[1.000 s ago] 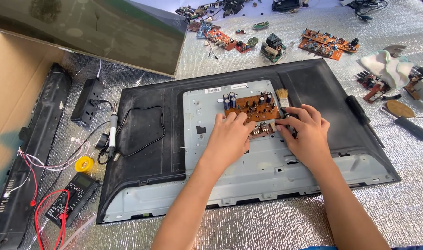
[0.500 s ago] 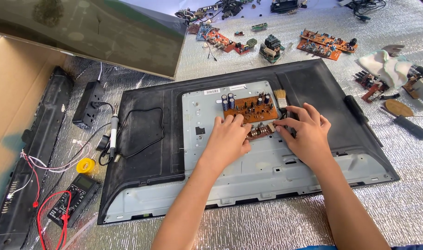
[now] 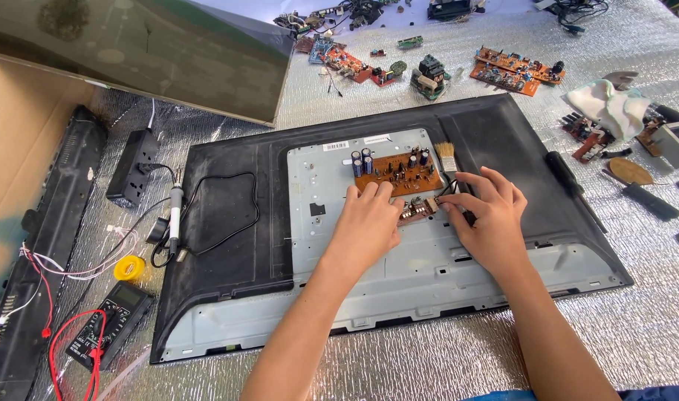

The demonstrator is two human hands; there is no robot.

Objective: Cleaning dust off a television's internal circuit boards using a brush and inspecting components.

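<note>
We see a small brown circuit board [image 3: 420, 209] lying on the grey metal back plate [image 3: 399, 275] of a flat television [image 3: 228, 223], just below a larger brown circuit board [image 3: 399, 174] studded with blue capacitors. Our left hand [image 3: 367, 226] rests palm down on the plate, its fingers [image 3: 377, 194] curled together and touching the small board's left end. Our right hand [image 3: 488, 223] comes in from the other side, its fingers [image 3: 458, 212] pinched on the small board's right end. A paintbrush [image 3: 447, 157] lies just beside the larger board, its bristles pointing away from us. The television lies face down on a silver foil-covered worktop [image 3: 637, 327]. On its black shell, left of the plate, sits a soldering iron [image 3: 175, 215] with a looped black cord. Farther left we find a black power strip [image 3: 133, 167], a yellow solder spool [image 3: 129, 267] and a multimeter [image 3: 109, 323] with red leads. More loose circuit boards [image 3: 514, 70] lie beyond the television.
</note>
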